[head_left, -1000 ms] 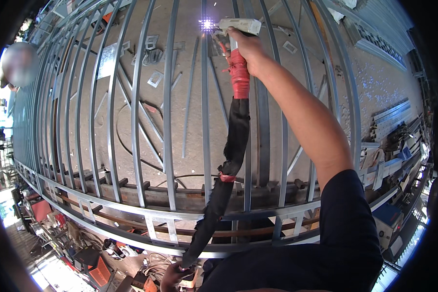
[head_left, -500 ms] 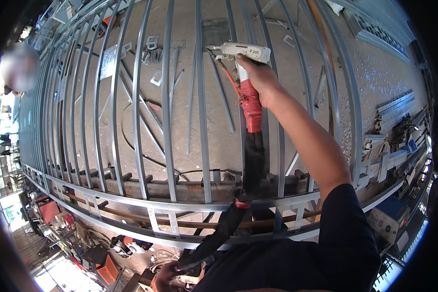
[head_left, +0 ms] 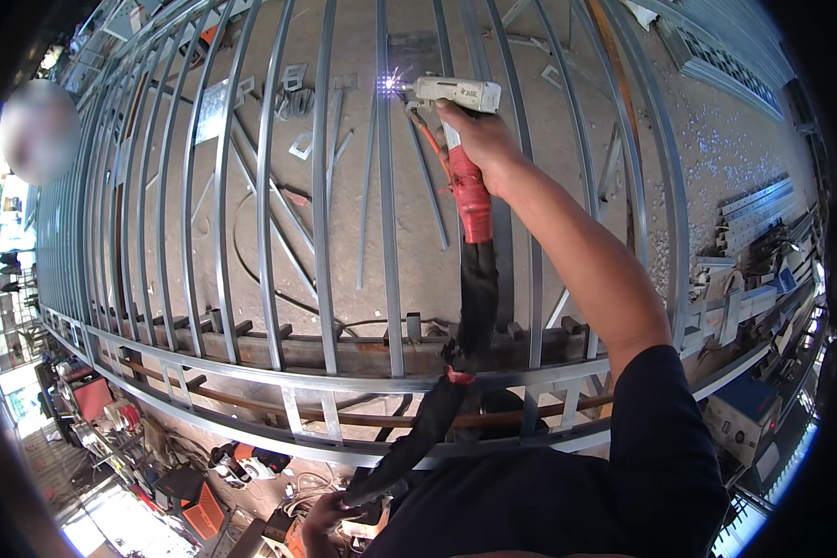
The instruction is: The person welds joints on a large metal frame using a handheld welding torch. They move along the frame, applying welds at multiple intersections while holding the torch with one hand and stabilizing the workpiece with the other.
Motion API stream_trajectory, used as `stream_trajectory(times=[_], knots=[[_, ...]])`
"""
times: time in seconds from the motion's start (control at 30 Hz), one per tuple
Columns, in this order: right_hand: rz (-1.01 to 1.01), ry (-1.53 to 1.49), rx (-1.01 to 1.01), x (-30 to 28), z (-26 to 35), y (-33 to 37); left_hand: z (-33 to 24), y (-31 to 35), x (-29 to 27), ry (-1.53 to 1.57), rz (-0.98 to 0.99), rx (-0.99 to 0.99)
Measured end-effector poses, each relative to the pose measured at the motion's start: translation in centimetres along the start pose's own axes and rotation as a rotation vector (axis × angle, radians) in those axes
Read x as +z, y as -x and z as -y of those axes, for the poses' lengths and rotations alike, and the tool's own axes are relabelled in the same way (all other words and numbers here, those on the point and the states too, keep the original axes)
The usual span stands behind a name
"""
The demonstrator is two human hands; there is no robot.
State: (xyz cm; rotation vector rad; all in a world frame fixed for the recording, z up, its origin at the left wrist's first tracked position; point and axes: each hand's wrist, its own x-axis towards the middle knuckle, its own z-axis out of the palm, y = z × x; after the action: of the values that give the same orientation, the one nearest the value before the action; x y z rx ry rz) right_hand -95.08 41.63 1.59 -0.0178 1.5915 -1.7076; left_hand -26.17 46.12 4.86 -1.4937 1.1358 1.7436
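Observation:
My right hand [head_left: 482, 139] grips a white welding gun [head_left: 465, 94] with red tape around the lower part of its handle. The gun's nozzle points left at a grey metal bar [head_left: 388, 232], and bright violet-white sparks burst at its tip. An orange-red hose [head_left: 432, 139] runs along the front of the handle. From the taped handle, a thick black sleeved cable [head_left: 479, 298] drops over the frame's near rail toward my body. At the lower edge, my left hand [head_left: 324, 513] is closed around this cable; its fingers are partly hidden.
Many parallel bars form a large metal frame with a double near rail [head_left: 251, 374]. Loose strips and square plates [head_left: 301, 144] lie on the floor below. A person [head_left: 42, 135] is at the far left. Machine boxes [head_left: 746, 414] stand at right; tools and cables clutter the lower left.
My right hand has moved the gun slightly left, bringing its nozzle to the bar. Sparks now flash there. The cable has shifted a little left with it, and my left hand stays on the cable.

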Motion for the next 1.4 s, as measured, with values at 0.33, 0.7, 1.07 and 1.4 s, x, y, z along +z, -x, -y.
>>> stream_trajectory(times=[0.33, 0.7, 1.07, 1.4], knots=[[0.021, 0.008, 0.04, 0.2, 0.1, 0.4, 3.8, -1.3, -1.1, -0.019, -0.011, 0.013], [0.019, 0.008, 0.054, 0.2, 0.0, 0.7, 3.5, -1.4, -0.9, -0.05, -0.003, -0.01], [0.02, 0.01, 0.059, 0.2, 0.0, 1.2, 5.3, -2.3, -1.6, -0.01, -0.001, 0.01], [-0.113, 0.089, -0.002, -0.4, 3.8, 3.4, 1.2, -1.5, -3.2, -0.128, 0.088, 0.134]])
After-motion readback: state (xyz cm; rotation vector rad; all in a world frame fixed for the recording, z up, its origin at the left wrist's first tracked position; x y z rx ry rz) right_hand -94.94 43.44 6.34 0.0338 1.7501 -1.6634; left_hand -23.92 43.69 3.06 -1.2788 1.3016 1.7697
